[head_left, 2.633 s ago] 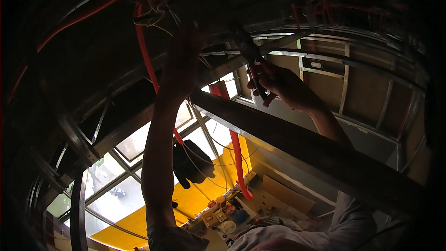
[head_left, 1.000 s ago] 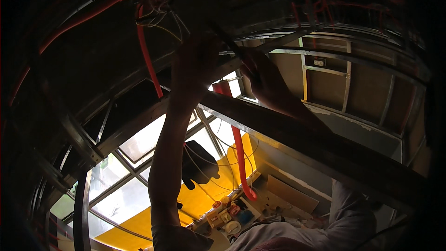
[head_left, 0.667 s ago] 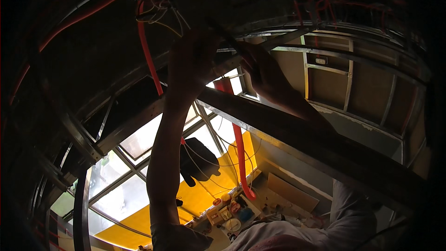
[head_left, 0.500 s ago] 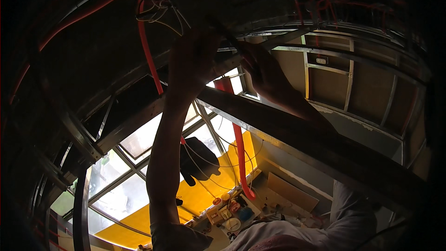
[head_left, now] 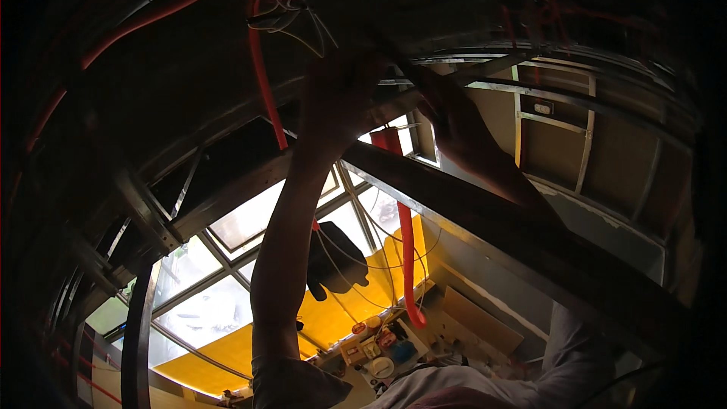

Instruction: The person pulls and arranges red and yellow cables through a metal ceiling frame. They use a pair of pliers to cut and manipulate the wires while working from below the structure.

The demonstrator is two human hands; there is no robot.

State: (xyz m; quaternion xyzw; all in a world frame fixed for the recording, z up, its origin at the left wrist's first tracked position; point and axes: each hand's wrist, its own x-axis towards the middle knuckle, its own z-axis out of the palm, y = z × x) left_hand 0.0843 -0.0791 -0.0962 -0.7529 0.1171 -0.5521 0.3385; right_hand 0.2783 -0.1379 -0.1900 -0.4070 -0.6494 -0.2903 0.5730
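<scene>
My left hand (head_left: 341,95) is raised under the dark ceiling, fingers closed and in shadow; what they grip cannot be made out. Just right of it, my right hand (head_left: 454,125) is wrapped round a long dark pliers-like tool (head_left: 401,60) that slants up toward my left hand; its tip is lost in the dark. A tangle of loose wires (head_left: 280,15) hangs above left of my hands beside a red conduit (head_left: 261,83). Below my hands runs a broad metal beam (head_left: 469,227).
Metal ceiling frames (head_left: 144,204) and wall framing (head_left: 587,129) surround me. Below are a bright window (head_left: 189,273), yellow sheeting (head_left: 212,356), a hanging dark cloth-like object (head_left: 333,257), a drooping red tube (head_left: 409,273) and cluttered items (head_left: 379,344) beside a leaning board (head_left: 477,322).
Compared with the earliest frame, my hands are closer together, the tool drawn toward my left hand. Since half a second ago, the whole view has shifted slightly right, with little change in my grip.
</scene>
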